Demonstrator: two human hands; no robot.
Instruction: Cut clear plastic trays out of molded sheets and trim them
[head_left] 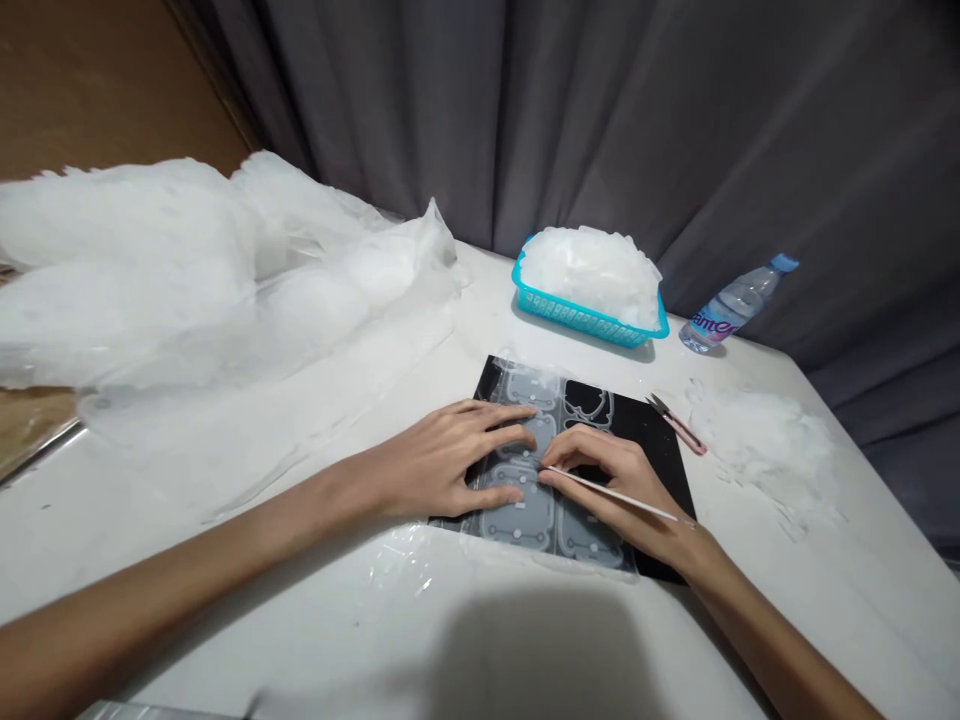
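My left hand lies with its fingers spread on a translucent plastic sheet of several rounded, frosted shapes. Beneath the sheet is a black mat. In my right hand, a thin white stick-like tool is pinched between thumb and fingers. The tool's tip is hidden at the fingertips, close to the sheet's middle, so I cannot tell whether it touches. Beyond my right hand, a part of the sheet shows cut outlines with black showing through.
A large heap of white translucent film covers the left side. At the back stand a turquoise basket piled with white pieces and a water bottle. Pink-handled thread snips lie beside the mat, near clear scraps.
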